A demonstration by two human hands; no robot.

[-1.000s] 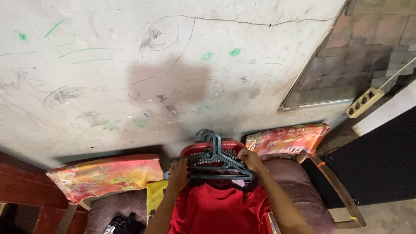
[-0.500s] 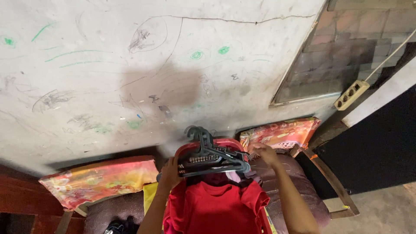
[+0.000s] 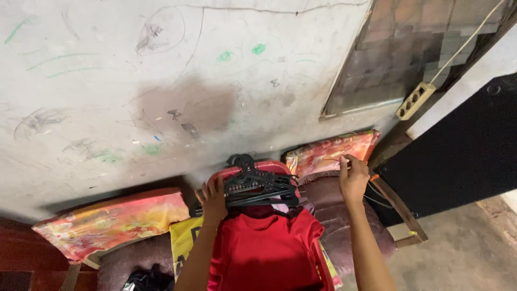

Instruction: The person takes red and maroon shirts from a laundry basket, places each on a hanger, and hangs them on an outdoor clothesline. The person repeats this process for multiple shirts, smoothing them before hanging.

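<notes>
My left hand point(image 3: 212, 200) grips the left end of a bunch of dark grey plastic hangers point(image 3: 259, 185) lying on top of a red laundry basket point(image 3: 280, 167). A red shirt point(image 3: 266, 249) drapes over the basket's front. My right hand point(image 3: 353, 176) has its fingers apart, with nothing in it. It is off to the right, over the maroon cushion point(image 3: 335, 215) and just below the orange patterned cushion point(image 3: 329, 152).
A scribbled white wall point(image 3: 161, 86) stands close behind. A second orange patterned cushion point(image 3: 110, 222) lies at left, with a yellow bag point(image 3: 184, 243) beside the shirt. A beige power strip point(image 3: 414, 100) hangs on the wall at right, above a black panel point(image 3: 458, 151). Concrete floor point(image 3: 458, 253) shows at lower right.
My right hand let go of the hangers and moved right toward the orange cushion. My left hand kept hold of them. The view shifted right.
</notes>
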